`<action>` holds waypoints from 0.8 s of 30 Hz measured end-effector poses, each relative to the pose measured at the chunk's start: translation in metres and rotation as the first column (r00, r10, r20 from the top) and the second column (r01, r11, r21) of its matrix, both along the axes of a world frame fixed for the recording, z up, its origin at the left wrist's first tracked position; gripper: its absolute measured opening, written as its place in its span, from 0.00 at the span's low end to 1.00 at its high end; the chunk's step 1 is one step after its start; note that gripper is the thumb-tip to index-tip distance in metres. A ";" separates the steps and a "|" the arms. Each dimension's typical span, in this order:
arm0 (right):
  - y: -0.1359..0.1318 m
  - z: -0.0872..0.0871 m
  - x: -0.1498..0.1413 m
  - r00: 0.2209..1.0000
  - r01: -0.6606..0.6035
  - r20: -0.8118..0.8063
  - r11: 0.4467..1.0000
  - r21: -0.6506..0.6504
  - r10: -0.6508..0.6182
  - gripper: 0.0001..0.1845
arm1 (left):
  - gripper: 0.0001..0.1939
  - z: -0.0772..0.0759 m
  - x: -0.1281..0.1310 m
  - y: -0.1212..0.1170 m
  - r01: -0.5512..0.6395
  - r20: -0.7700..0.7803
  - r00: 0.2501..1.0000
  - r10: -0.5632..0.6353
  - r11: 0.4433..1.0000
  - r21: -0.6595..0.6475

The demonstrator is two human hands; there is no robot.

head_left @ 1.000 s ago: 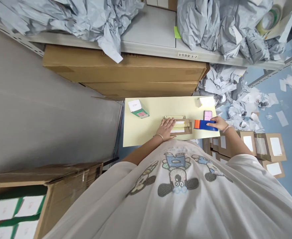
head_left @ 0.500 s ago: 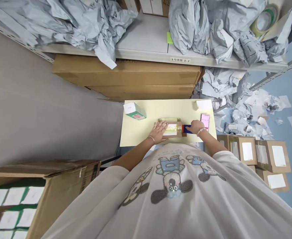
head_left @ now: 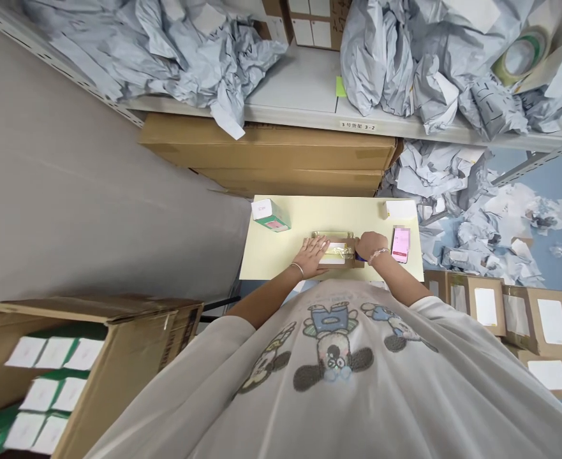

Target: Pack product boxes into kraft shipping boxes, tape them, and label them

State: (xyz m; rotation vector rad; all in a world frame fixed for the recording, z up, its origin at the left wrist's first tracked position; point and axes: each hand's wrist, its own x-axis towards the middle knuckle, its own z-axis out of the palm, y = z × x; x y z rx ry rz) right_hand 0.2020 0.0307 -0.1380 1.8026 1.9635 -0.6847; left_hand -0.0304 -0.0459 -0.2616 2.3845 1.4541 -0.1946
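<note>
A loose white T-shirt (head_left: pixel 381 401), short sleeves (head_left: pixel 230 328), and look at that front: stitched cartoon figures (head_left: pixel 332 344), the middle one blue-clad with dark floppy ears! Thin pale bangle (head_left: pixel 298 268) at left, pinkish beaded bracelet (head_left: pixel 377 255) at right!

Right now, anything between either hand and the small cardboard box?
Left hand: nothing visible, it lies flat on the cardboard box. Right hand: only the blue tool it holds, mostly hidden, at the box's right end. The phone lies farther right, out of the way.
</note>
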 end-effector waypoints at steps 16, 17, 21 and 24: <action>0.000 -0.031 0.044 0.988 0.142 -0.069 0.986 0.090 -0.136 0.33 | 0.53 0.003 -0.004 -0.002 0.009 0.034 0.999 -0.009 1.000 -0.009; 0.004 -0.028 0.054 0.984 0.166 -0.078 0.982 0.087 -0.160 0.34 | 0.51 0.003 -0.004 -0.002 0.009 0.037 0.999 -0.009 1.000 -0.013; 0.013 -0.037 0.076 0.968 0.198 -0.176 0.974 0.112 -0.177 0.26 | 0.41 0.007 -0.002 0.000 0.023 0.050 0.999 -0.022 0.999 -0.033; 0.011 -0.063 0.069 0.976 0.123 -0.194 0.984 0.127 -0.097 0.22 | 0.40 0.008 -0.001 0.001 0.012 0.050 0.999 -0.010 0.999 -0.043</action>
